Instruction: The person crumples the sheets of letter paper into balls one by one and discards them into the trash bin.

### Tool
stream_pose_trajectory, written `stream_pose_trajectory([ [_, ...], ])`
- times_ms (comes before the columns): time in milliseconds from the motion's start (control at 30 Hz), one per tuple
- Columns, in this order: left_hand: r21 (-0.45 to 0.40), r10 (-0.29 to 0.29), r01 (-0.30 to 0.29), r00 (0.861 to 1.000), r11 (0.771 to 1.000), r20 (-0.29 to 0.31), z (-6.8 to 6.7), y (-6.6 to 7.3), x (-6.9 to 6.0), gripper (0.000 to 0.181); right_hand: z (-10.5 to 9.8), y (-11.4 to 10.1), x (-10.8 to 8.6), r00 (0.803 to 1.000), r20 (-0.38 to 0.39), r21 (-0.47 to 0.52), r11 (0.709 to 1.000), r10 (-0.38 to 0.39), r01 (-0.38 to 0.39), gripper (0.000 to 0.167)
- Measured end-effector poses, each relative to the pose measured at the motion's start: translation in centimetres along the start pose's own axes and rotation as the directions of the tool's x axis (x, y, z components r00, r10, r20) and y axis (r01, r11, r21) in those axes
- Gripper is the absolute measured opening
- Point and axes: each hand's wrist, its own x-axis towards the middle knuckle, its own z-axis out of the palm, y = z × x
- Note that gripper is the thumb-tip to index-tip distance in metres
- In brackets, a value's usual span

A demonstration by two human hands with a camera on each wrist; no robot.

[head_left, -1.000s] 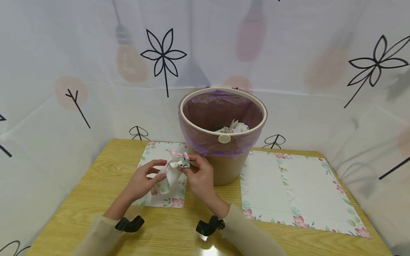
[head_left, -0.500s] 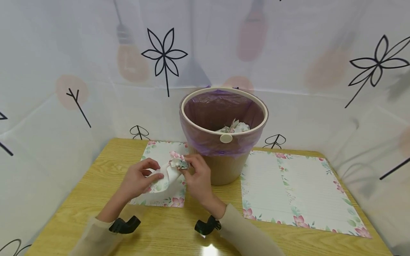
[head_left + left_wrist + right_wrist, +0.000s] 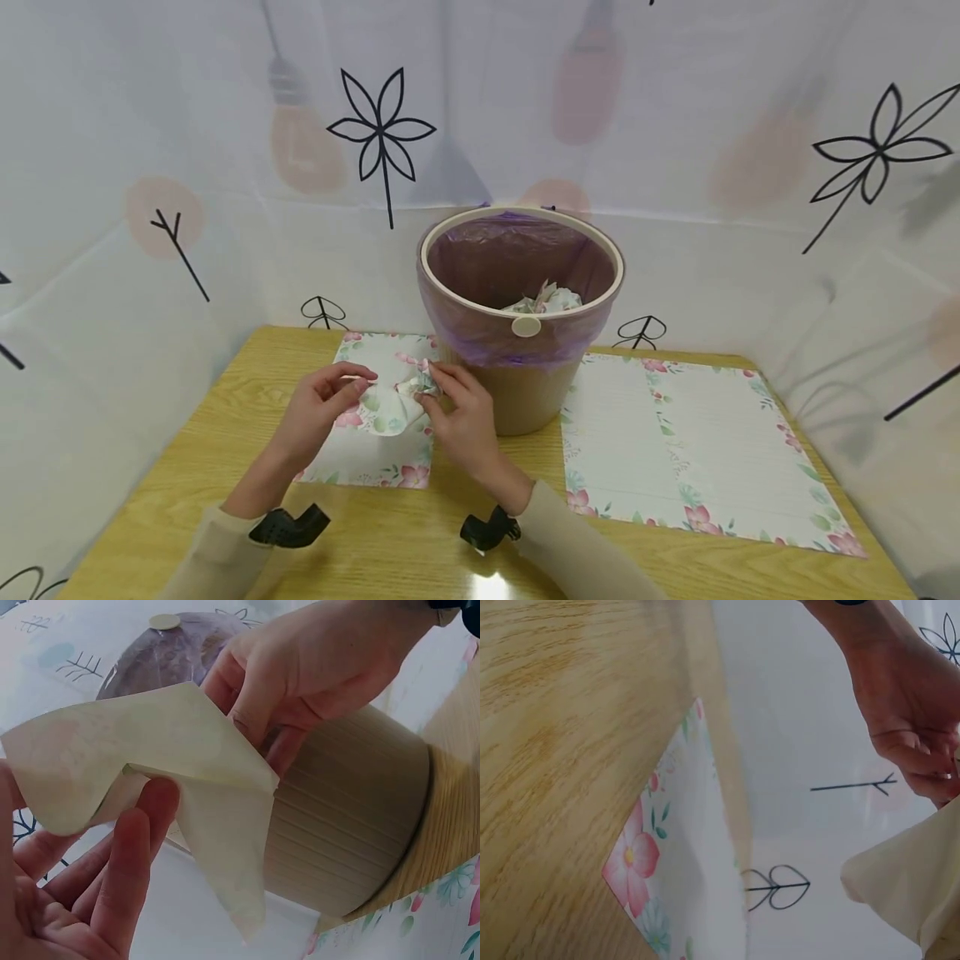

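Observation:
A partly crumpled sheet of floral paper (image 3: 388, 414) is held between both hands above the table's left side. My left hand (image 3: 315, 412) pinches its left edge; in the left wrist view, the fingers (image 3: 129, 870) lie against the folded sheet (image 3: 157, 735). At the bunched end, my right hand (image 3: 467, 417) grips the crumple with thumb and fingers, close to the front of the bin (image 3: 517, 396). The right wrist view has the left hand (image 3: 904, 705) and part of the sheet (image 3: 900, 877), but the right hand is out of that view.
Inside the purple-lined bin lies crumpled floral paper (image 3: 558, 300). Flat floral sheets (image 3: 712, 450) lie right of it, and another flat sheet (image 3: 375, 467) lies beneath the hands. A patterned cloth (image 3: 225, 275) hangs behind the wooden table (image 3: 202, 467).
The left hand has shifted leftward, drawing the paper's loose part out and turning it. The right hand stays by the bin, holding the crumpled end.

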Motion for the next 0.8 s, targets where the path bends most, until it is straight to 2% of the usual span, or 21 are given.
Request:
stream_pose_trajectory([
  [67, -0.044, 0.016, -0.016, 1.0, 0.999, 0.016, 0.0, 0.1, 0.0, 0.025, -0.1, 0.0, 0.1, 1.0, -0.012, -0.016, 1.0, -0.01, 0.01, 0.04],
  [133, -0.127, 0.051, -0.045, 0.998, 0.991, 0.048, 0.0, 0.1, 0.0, 0.027, -0.2, 0.0, 0.2, 1.0, -0.025, -0.033, 0.999, -0.019, 0.018, 0.042],
  [233, -0.287, 0.122, -0.089, 0.988, 0.954, 0.099, 0.1, 0.0, 0.1, 0.035, -0.4, 0.1, 0.3, 0.999, -0.038, -0.04, 0.999, -0.021, 0.019, 0.044],
  [300, -0.333, 0.173, -0.124, 0.977, 0.935, 0.122, 0.1, -0.2, 0.2, 0.038, -0.5, 0.2, 0.3, 0.999, -0.036, -0.036, 0.999, -0.02, 0.018, 0.046],
  [367, -0.317, 0.204, -0.158, 0.972, 0.935, 0.118, 0.2, -0.4, 0.2, 0.037, -0.6, 0.2, 0.3, 1.0, -0.027, -0.018, 1.0, -0.012, 0.011, 0.047],
  [467, -0.22, 0.214, -0.192, 0.974, 0.956, 0.078, 0.3, -0.8, 0.2, 0.033, -0.6, 0.2, 0.3, 1.0, -0.005, 0.017, 1.0, 0.011, -0.011, 0.048],
  [567, -0.146, 0.189, -0.188, 0.982, 0.971, -0.002, 0.7, -1.0, 0.4, 0.024, -0.6, 0.1, 0.2, 0.999, 0.027, 0.053, 0.998, 0.036, -0.037, 0.048],
  [667, -0.092, 0.179, -0.185, 0.981, 0.978, -0.076, 0.9, -1.1, 0.6, 0.015, -0.4, 0.0, 0.0, 0.998, 0.057, 0.08, 0.996, 0.038, -0.043, 0.047],
  [800, -0.062, 0.179, -0.187, 0.977, 0.98, -0.12, 1.2, -1.2, 0.8, 0.013, -0.2, 0.1, -0.2, 0.995, 0.099, 0.103, 0.994, 0.027, -0.038, 0.046],
])
